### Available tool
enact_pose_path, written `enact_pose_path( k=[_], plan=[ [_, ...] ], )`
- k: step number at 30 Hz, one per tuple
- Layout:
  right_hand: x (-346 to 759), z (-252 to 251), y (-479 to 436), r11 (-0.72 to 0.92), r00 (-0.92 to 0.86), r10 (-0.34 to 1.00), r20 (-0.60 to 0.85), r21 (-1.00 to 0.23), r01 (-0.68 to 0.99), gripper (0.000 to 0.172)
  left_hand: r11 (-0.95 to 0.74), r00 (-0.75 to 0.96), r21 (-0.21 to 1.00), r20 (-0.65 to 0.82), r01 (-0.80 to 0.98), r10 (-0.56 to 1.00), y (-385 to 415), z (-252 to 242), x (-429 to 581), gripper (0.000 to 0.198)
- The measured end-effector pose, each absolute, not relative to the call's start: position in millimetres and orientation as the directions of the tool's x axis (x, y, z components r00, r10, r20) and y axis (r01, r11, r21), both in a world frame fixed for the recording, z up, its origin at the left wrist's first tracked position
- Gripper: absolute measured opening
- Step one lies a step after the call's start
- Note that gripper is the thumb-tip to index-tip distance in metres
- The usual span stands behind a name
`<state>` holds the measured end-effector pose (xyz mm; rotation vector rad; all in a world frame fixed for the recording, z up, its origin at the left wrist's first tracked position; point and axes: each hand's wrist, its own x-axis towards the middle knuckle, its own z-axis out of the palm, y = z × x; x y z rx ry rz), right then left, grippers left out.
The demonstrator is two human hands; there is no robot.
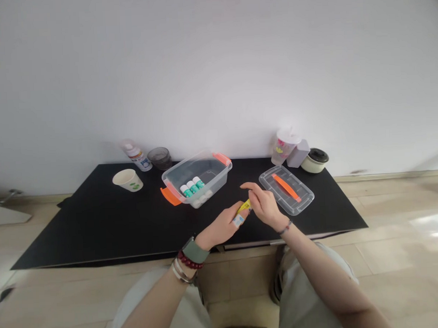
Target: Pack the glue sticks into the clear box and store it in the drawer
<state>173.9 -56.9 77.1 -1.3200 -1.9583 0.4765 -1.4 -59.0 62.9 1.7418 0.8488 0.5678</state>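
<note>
My left hand (225, 226) is wrapped round a small yellow-and-white box or tube (244, 207), held tilted above the front half of the black table. At the upper end of that piece, my right hand (264, 205) has its fingers bent in and closed, with one finger sticking out to the left. The fingers partly hide the piece, so its exact kind does not show. Just left and behind is a clear plastic bin (216, 183) without its lid, and in it lie several white-capped green tubes (193, 185) in a row.
A clear lid with an orange handle (286, 188) lies right of my hands. Behind it stand a lidded tumbler (281, 149), a grey box (297, 154) and a cream pot (314, 161). At left are a paper cup (127, 180), a spray can (139, 158) and a dark glass (159, 159).
</note>
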Motion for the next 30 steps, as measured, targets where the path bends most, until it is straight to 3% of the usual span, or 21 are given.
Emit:
enact_pose_path(
  k=[3, 7, 9, 12, 15, 17, 20, 23, 25, 27, 30],
  plan=[
    [168.2, 70.0, -52.7, 0.299, -0.150, 0.947, 0.285, -0.607, 0.736, 0.032, -0.377, 0.569, 0.800, 0.055, 0.467, 0.821, -57.0, 56.7, -0.7, 0.020],
    [161.8, 59.4, -48.2, 0.121, -0.001, 0.981, 0.196, -0.603, 0.788, 0.028, -0.404, 0.463, 0.654, 0.092, 0.640, 0.882, -54.0, 47.8, 2.9, 0.015],
    [163.3, 58.6, -48.9, 0.135, -0.013, 0.981, 0.191, -0.641, 0.755, 0.026, -0.355, 0.505, 0.738, 0.021, 0.574, 0.863, -52.4, 46.1, 2.6, 0.020],
    [170.2, 63.1, -53.1, 0.271, -0.119, 0.955, 0.270, -0.646, 0.713, 0.024, -0.163, 0.685, 0.940, -0.092, 0.299, 0.722, -51.0, 47.5, -1.0, 0.036],
    [175.4, 67.1, -55.9, 0.400, -0.241, 0.910, 0.337, -0.563, 0.723, 0.026, -0.107, 0.731, 0.965, -0.105, 0.237, 0.674, -52.4, 50.2, -4.0, 0.040],
    [174.7, 65.9, -54.9, 0.384, -0.258, 0.919, 0.297, -0.534, 0.753, 0.030, -0.233, 0.664, 0.900, -0.080, 0.368, 0.743, -54.6, 50.2, -3.5, 0.033],
    [168.5, 59.1, -50.2, 0.234, -0.143, 0.968, 0.206, -0.529, 0.816, 0.031, -0.404, 0.542, 0.700, 0.029, 0.589, 0.840, -58.5, 45.7, 1.0, 0.023],
    [163.5, 53.7, -46.6, 0.114, -0.032, 0.987, 0.155, -0.558, 0.822, 0.027, -0.446, 0.463, 0.556, 0.120, 0.702, 0.878, -60.1, 39.9, 5.0, 0.021],
    [163.7, 54.2, -46.6, 0.101, -0.028, 0.991, 0.129, -0.603, 0.791, 0.024, -0.419, 0.472, 0.600, 0.077, 0.682, 0.878, -58.8, 38.7, 4.5, 0.021],
    [165.9, 57.4, -48.4, 0.142, -0.069, 0.988, 0.139, -0.627, 0.766, 0.022, -0.362, 0.545, 0.730, -0.017, 0.580, 0.838, -56.3, 40.4, 1.9, 0.025],
    [168.6, 62.8, -51.6, 0.252, -0.164, 0.965, 0.203, -0.563, 0.787, 0.025, -0.321, 0.641, 0.823, -0.066, 0.468, 0.765, -54.6, 46.0, -0.9, 0.031]
  ],
)
